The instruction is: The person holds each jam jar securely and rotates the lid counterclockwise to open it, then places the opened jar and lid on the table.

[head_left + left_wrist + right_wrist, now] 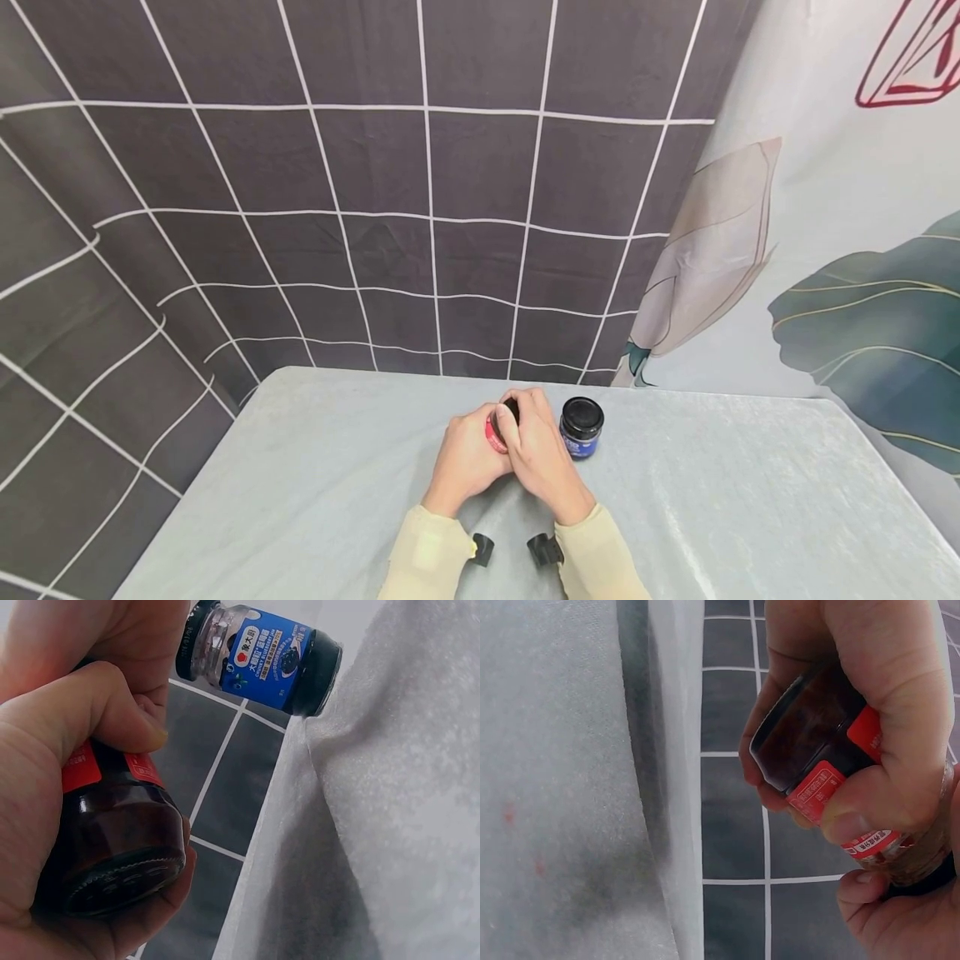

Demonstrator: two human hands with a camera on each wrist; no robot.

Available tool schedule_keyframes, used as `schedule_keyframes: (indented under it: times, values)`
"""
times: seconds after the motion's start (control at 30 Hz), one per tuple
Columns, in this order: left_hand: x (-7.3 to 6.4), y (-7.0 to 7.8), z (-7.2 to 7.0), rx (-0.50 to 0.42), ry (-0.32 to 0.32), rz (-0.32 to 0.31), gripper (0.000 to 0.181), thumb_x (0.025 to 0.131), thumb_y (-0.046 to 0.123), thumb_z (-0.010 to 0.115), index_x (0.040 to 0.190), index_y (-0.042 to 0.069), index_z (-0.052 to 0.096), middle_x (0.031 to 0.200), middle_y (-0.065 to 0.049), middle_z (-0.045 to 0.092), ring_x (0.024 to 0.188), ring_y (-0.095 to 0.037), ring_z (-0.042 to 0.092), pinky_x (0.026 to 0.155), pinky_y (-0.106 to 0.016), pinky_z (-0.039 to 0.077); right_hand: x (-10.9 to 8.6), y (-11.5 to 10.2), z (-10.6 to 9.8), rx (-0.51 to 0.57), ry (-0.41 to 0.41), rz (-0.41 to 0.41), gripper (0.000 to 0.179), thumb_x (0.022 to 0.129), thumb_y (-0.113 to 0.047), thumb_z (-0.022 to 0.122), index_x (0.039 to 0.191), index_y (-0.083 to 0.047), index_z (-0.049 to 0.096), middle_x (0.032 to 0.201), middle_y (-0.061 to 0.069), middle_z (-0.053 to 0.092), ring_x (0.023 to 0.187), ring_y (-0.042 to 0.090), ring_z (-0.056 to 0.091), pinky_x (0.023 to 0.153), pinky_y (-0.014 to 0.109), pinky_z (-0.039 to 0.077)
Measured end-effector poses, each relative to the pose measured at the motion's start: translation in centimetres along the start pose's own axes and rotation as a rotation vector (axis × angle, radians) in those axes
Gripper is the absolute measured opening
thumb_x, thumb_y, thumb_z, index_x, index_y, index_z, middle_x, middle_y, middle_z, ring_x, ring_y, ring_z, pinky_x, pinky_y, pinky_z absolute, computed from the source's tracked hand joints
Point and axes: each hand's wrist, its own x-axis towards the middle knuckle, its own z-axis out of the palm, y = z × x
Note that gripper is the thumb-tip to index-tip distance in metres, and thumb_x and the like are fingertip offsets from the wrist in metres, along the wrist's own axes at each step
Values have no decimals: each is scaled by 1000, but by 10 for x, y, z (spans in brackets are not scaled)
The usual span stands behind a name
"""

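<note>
My left hand (463,462) wraps round a glass jar (495,433) with a red label and dark contents, lifted above the table. In the left wrist view the dark base of this jar (127,847) points toward the camera, with fingers and thumb around its side. My right hand (542,454) grips the jar's black lid (512,407) from above, its fingers curled over the rim. In the right wrist view the jar (806,742) is tilted, and the right hand (907,922) covers most of the lid at its lower end.
Just right of the hands, a second jar (581,427) with a blue label and black lid stands upright on the cloth-covered table (322,483). Behind the table hangs a dark grid-patterned curtain (480,167), with a leaf-print cloth (750,317) at the right.
</note>
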Motion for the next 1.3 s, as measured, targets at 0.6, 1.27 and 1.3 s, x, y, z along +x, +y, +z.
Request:
schedule_keyframes:
  times: [0.6, 1.27, 1.3]
  values:
    - [0, 0, 1, 11, 3, 22, 36, 68, 28, 86, 97, 14, 71, 81, 6, 71, 70, -9, 65, 65, -27, 53, 0, 1, -5, 7, -30, -4, 21, 104, -27, 53, 109, -9, 63, 106, 5, 54, 103, 20, 53, 92, 41, 46]
    - [1, 2, -2, 11, 10, 24, 35, 66, 26, 86, 96, 15, 70, 80, 7, 70, 70, -10, 64, 66, -28, 54, 1, -3, -7, -4, -39, 11, 21, 103, -27, 54, 111, -10, 63, 107, 5, 54, 104, 22, 52, 91, 41, 46]
    - [1, 2, -2, 9, 10, 23, 36, 66, 25, 86, 96, 15, 70, 80, 7, 70, 70, -10, 64, 66, -28, 54, 1, -3, -7, -4, -38, 11, 21, 103, -26, 54, 111, -10, 63, 106, 5, 54, 104, 22, 52, 91, 41, 46]
